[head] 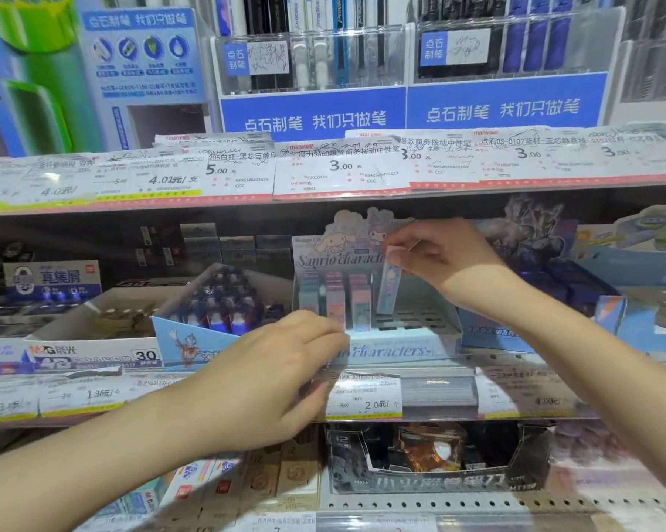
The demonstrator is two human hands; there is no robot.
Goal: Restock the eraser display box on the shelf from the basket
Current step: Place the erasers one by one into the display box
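Head view: the right hand pinches one eraser by its top end, hanging upright over the empty right slots of the display box, likely so it drops in beside the filled left rows. The left hand rests on the box's near-left front, probably steadying it; whether it grips anything I cannot tell. No basket in sight.

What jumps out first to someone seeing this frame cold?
The right hand, mid-frame, holds one pastel eraser by its top end in a fingertip grip above the Sanrio display box on the middle shelf. The box is filled only in its left rows; its right slots are empty. The left hand rests against the box's front left corner, and blue pen banners span the shelf above.
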